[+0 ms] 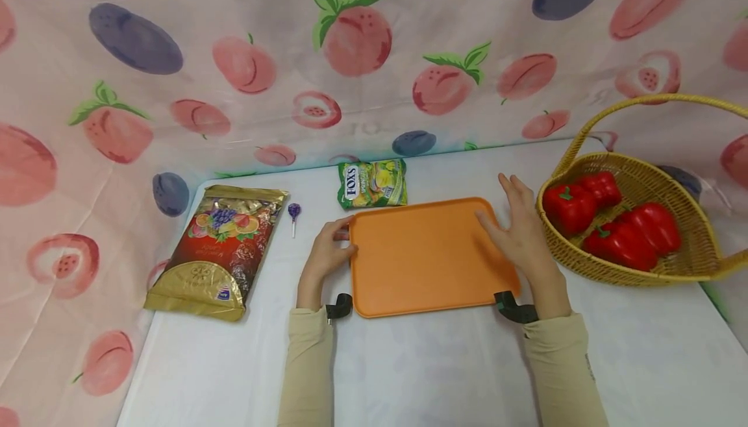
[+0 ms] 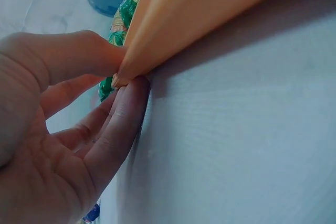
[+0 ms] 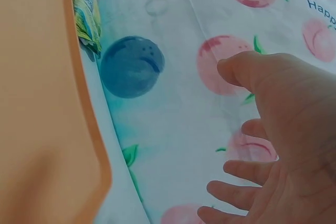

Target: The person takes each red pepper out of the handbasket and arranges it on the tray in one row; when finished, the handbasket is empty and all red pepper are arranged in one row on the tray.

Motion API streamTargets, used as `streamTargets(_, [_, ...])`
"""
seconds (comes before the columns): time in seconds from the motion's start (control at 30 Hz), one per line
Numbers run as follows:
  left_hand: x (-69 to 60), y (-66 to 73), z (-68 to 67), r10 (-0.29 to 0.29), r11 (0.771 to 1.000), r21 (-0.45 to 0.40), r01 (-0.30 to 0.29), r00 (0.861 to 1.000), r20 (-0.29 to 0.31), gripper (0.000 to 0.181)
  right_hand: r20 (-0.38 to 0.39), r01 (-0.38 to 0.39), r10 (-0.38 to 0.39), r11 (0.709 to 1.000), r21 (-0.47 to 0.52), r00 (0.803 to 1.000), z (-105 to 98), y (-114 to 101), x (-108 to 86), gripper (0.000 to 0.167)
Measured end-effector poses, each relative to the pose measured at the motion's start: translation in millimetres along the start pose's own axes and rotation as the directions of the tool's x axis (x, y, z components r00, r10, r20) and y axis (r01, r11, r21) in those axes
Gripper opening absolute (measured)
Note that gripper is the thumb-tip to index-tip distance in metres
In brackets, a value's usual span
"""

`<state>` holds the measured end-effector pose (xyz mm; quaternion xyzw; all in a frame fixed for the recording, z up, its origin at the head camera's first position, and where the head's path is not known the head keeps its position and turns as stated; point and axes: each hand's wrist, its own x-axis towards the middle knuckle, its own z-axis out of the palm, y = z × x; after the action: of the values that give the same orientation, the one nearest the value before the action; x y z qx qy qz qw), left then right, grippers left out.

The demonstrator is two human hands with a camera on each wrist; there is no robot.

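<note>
An orange tray (image 1: 432, 258) is in front of the person in the head view. At its left edge the left hand (image 1: 328, 250) pinches the rim. The left wrist view shows the thumb (image 2: 79, 53) on the upper side and fingertips under the tray's edge (image 2: 157, 30), which looks tilted off the white table. Over the tray's right side, the right hand (image 1: 522, 235) has its fingers spread and holds nothing. The right wrist view has that hand (image 3: 283, 145) apart from the tray (image 3: 42, 77).
A green candy bag (image 1: 373, 184) lies behind the tray. Leftward are a purple-headed lollipop (image 1: 294, 211) and a large gold and red bag (image 1: 219, 252). At right, a yellow wicker basket (image 1: 701, 245) with a tall handle holds red bell peppers (image 1: 634, 239). A fruit-print cloth hangs behind.
</note>
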<state>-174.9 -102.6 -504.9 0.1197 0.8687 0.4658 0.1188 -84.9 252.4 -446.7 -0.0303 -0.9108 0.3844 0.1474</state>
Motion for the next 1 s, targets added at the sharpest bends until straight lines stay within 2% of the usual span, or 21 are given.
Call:
streamTargets(0.13, [0.0, 1.2, 0.5, -0.011, 1.000, 0.025, 0.011, 1.000, -0.004, 0.063, -0.033, 0.014, -0.014, 1.000, -0.007, 0.999, -5, 1, -1.0, 0.078])
streamTargets(0.3, [-0.6, 2.9, 0.5, -0.011, 0.999, 0.043, 0.011, 1.000, -0.006, 0.063, -0.061, -0.006, 0.006, 1.000, -0.005, 0.998, -12, 0, -1.7, 0.076])
streamTargets(0.6, [-2.0, 5.9, -0.9, -0.016, 1.000, 0.017, 0.016, 1.000, -0.009, 0.061, -0.129, -0.048, 0.046, 0.999, -0.008, 0.991, -24, 7, -2.9, 0.071])
streamTargets(1.0, [-0.7, 5.3, -0.2, -0.030, 0.999, 0.022, 0.030, 0.999, -0.013, 0.064, -0.151, -0.084, 0.081, 0.996, -0.012, 0.985, -33, 13, -4.7, 0.071])
